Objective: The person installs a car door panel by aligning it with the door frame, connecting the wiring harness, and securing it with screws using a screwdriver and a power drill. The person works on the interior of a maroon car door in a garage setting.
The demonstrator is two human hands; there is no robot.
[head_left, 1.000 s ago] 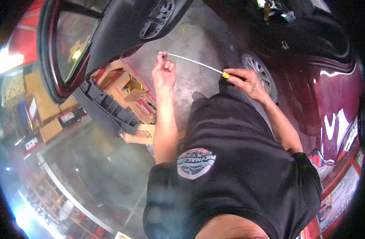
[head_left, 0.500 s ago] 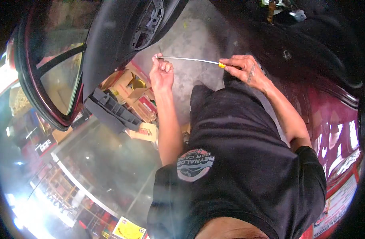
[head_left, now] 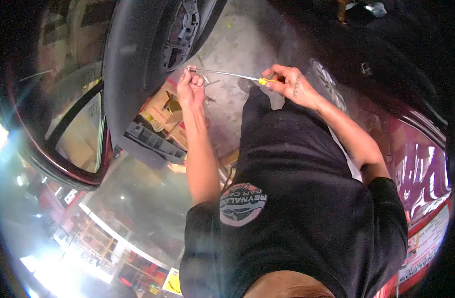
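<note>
Stretched between my hands is a screwdriver (head_left: 227,74) with a long thin metal shaft and a yellow handle. My right hand (head_left: 291,85) pinches the yellow handle between thumb and fingers. At the other end, my left hand (head_left: 191,93) holds the shaft's tip between thumb and forefinger, with its other fingers curled. The tip itself is too small to make out. Just beyond my left hand is the lower part of an open car door (head_left: 138,64), whose inner side has a cut-out (head_left: 182,37) with a grey frame.
Cardboard boxes (head_left: 163,105) stand on the concrete floor (head_left: 240,35) below the door. A dark ribbed plastic trim piece (head_left: 155,141) lies beside them. The car's dark interior is at the upper right, with a maroon body panel (head_left: 416,164) under it. Glare covers the lower left.
Both hands have moved slightly left with the screwdriver. More of the yellow handle shows at my right fingers. The view has shifted a little, and the door appears lower at the left.
</note>
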